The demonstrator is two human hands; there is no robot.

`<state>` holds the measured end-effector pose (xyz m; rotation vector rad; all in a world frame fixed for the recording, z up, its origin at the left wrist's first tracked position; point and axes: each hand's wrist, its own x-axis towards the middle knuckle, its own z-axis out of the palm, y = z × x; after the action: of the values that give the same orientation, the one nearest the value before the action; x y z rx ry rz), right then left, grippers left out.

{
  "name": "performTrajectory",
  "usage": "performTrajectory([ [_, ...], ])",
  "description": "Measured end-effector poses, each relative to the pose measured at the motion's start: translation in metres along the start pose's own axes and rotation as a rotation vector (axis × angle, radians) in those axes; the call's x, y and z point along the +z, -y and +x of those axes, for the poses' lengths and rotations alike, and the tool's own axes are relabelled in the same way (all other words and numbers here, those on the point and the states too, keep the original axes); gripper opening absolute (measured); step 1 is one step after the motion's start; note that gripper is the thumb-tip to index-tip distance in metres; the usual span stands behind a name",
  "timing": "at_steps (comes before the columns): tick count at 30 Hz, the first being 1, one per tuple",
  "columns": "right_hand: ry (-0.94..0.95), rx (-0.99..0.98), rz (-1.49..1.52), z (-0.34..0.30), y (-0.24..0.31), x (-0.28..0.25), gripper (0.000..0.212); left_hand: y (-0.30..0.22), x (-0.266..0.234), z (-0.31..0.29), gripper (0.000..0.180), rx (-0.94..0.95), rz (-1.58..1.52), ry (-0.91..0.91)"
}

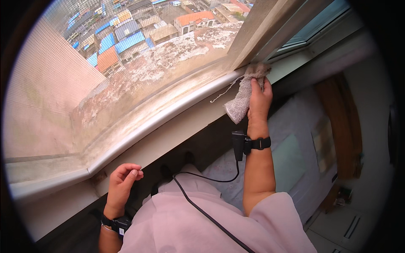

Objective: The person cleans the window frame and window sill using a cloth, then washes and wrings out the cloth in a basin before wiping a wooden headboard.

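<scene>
A beige, nubby cloth [241, 98] with a loose thread hanging from it is bunched in my right hand [260, 99]. Its upper end presses on the window frame [255, 36] where the upright meets the sill, and its lower end droops over the white sill [185, 126]. My left hand [122, 182] is lower down, near the sill's left part and just off its edge. There the thumb and fingers are pinched together; whatever they may hold is too small to make out.
A mesh screen [139, 71] fills the window, with rooftops far below. Black straps with small devices circle both wrists, and a black cable [202, 213] runs from the right one across my body. Behind my right arm lies a bed [295, 156] with a wooden headboard [344, 122].
</scene>
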<state>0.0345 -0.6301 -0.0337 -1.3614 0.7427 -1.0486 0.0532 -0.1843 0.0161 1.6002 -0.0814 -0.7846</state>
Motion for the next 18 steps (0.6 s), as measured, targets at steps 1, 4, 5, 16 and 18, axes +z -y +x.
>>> performTrajectory([
  [1,-0.115,-0.128,-0.108,0.024,-0.012,-0.007,0.045,-0.001,0.003,0.001,0.013,-0.005,0.000,0.007],
  [4,-0.016,-0.165,-0.297,0.036,-0.015,0.024,0.042,-0.001,-0.008,-0.001,0.013,0.003,-0.014,-0.032],
  [5,0.018,-0.179,-0.379,0.024,-0.015,0.045,0.040,-0.003,-0.012,-0.006,0.013,0.019,-0.016,-0.036],
  [16,0.575,-0.630,-0.754,-0.167,0.032,0.108,0.020,0.020,-0.033,-0.019,0.018,0.033,-0.080,-0.016],
  [18,0.670,-0.716,-0.726,-0.185,0.033,0.116,0.021,0.029,-0.036,-0.025,0.018,0.036,-0.098,-0.054],
])
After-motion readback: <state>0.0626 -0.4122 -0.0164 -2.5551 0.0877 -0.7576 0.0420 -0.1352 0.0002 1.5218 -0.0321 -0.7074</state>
